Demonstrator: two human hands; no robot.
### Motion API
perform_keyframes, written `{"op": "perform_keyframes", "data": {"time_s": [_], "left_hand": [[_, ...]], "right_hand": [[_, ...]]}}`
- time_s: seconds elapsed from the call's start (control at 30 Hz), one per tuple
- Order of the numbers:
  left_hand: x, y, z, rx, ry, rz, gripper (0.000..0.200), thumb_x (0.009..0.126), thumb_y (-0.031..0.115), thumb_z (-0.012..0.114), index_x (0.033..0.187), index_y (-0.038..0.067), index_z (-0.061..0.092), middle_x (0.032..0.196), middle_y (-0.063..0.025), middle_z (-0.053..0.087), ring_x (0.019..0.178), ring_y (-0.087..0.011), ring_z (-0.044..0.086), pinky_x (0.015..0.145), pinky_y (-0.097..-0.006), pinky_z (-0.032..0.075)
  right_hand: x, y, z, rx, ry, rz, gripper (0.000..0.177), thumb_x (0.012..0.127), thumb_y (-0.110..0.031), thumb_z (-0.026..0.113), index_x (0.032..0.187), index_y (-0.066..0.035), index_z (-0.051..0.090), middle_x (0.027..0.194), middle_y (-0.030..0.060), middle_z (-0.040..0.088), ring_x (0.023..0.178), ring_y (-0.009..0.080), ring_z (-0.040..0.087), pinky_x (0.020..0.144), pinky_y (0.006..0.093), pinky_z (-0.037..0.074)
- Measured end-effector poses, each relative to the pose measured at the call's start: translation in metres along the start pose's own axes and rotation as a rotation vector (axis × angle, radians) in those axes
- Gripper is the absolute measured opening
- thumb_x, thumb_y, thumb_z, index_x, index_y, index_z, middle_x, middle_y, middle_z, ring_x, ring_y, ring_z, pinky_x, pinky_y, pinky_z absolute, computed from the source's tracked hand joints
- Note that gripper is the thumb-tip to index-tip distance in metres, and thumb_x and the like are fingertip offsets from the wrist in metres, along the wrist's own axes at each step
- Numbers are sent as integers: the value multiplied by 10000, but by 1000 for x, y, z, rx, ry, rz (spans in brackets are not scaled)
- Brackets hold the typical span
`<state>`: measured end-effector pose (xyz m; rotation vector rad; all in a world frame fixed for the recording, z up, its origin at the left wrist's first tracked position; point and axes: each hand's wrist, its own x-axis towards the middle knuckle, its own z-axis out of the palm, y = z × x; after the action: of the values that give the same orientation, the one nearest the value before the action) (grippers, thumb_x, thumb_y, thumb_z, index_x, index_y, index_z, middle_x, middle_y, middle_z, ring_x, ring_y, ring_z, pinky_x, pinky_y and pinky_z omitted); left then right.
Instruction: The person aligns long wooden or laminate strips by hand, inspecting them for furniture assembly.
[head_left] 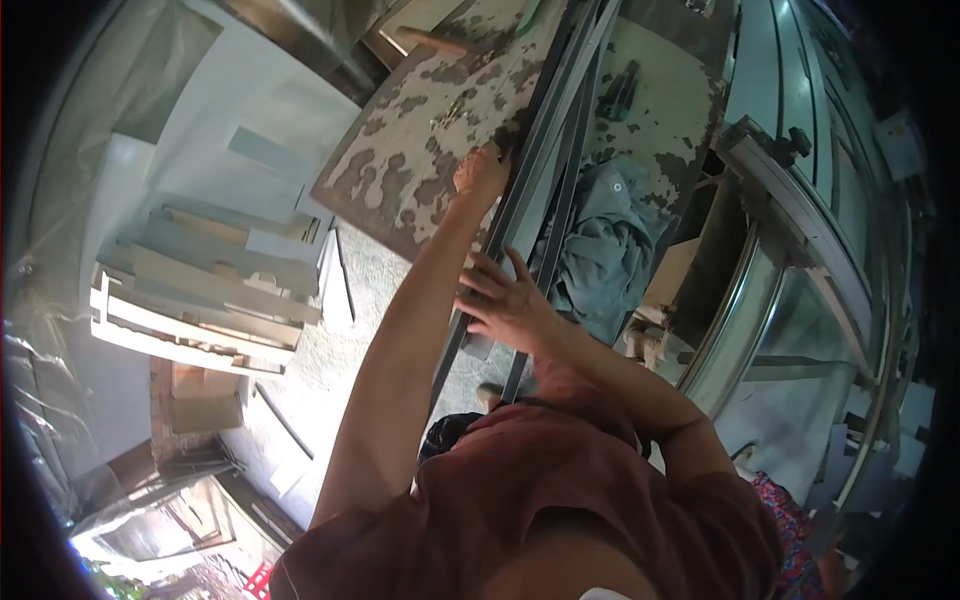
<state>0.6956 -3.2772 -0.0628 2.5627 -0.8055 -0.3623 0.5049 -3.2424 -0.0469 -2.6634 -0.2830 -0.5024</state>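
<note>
Long dark metal profiles (pixel 545 135) run lengthwise across a worn table (pixel 390 165) and reach back to my body. My left hand (pixel 483 172) is closed at the left edge of the profiles, farther up the table. A dark patch shows beside its fingers, but I cannot tell what they grip. Nearer to me, my right hand (pixel 515 305) lies over the profiles with its fingers spread. A crumpled grey-blue cloth (pixel 610 245) with a button sits just right of the bars. Beyond the cloth lies a dark hand tool (pixel 622 92).
A wooden handle (pixel 432 41) rests at the table's far left, with small metal pieces (pixel 448 116) nearer. Pale boards and strips (pixel 215 285) are stacked on the left. A metal rail assembly (pixel 790 200) stands on the right. Patterned fabric (pixel 785 520) shows behind my right side.
</note>
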Motion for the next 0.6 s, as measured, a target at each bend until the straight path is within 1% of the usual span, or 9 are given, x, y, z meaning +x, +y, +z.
{"op": "perform_keyframes", "data": {"time_s": [0.07,0.1,0.2,0.33,0.37,0.43,0.5,0.53,0.6], "left_hand": [[13,3,13,34,-53,-47,311,797,223,479,1040,64,589,1044,-208,576,1007,-338,546,851,-391,441],[21,2,21,39,-23,-76,317,765,150,476,1051,74,589,1057,-203,574,1014,-337,545,856,-400,436],[33,-4,25,-31,-149,-39,333,749,155,489,1054,67,589,1036,-208,581,1000,-351,549,854,-402,436],[45,-10,31,-25,-124,-17,346,730,176,511,1046,54,584,981,-211,599,963,-370,559,831,-407,443],[43,-7,27,-94,-157,-22,363,723,196,523,1042,31,576,961,-220,601,958,-373,559,825,-412,443],[38,-3,21,-165,-191,-21,386,715,216,535,1038,7,568,942,-230,603,954,-375,558,818,-417,443],[23,9,1,-197,-103,-102,312,753,190,527,919,-72,557,806,-200,608,740,-274,616,581,-380,472],[22,10,-7,-199,-104,-97,312,753,190,527,919,-72,557,806,-200,608,740,-274,616,581,-380,472],[21,1,-24,-373,-210,-168,298,786,265,529,776,-33,528,614,-110,546,513,-187,544,435,-330,415]], "right_hand": [[-5,0,-4,19,-3,2,481,572,-335,756,987,-179,571,1142,21,425,1228,242,296,970,560,277],[-9,2,-3,33,-9,-4,478,588,-332,755,996,-179,558,1159,24,408,1236,240,278,971,551,280],[-12,2,-5,58,-1,8,473,600,-320,752,1003,-179,546,1156,25,410,1240,241,271,971,544,282],[-13,1,-2,75,-4,27,458,620,-314,743,1009,-176,543,1150,26,416,1242,231,271,970,538,285],[-13,0,-2,73,1,24,458,620,-314,743,1009,-176,543,1150,26,416,1242,231,271,970,538,285],[-14,-1,-3,79,-17,54,525,610,-295,757,1083,-224,542,1215,-5,397,1259,205,272,987,538,263],[-17,0,-3,70,-14,50,521,612,-307,755,1082,-222,545,1219,-4,397,1261,207,271,985,539,264],[-18,1,-3,67,-13,43,518,615,-319,752,1081,-221,548,1223,-2,396,1262,209,270,984,540,264],[-18,2,0,64,-10,42,510,620,-330,747,1078,-221,552,1225,-1,400,1261,209,273,980,539,267]]}}
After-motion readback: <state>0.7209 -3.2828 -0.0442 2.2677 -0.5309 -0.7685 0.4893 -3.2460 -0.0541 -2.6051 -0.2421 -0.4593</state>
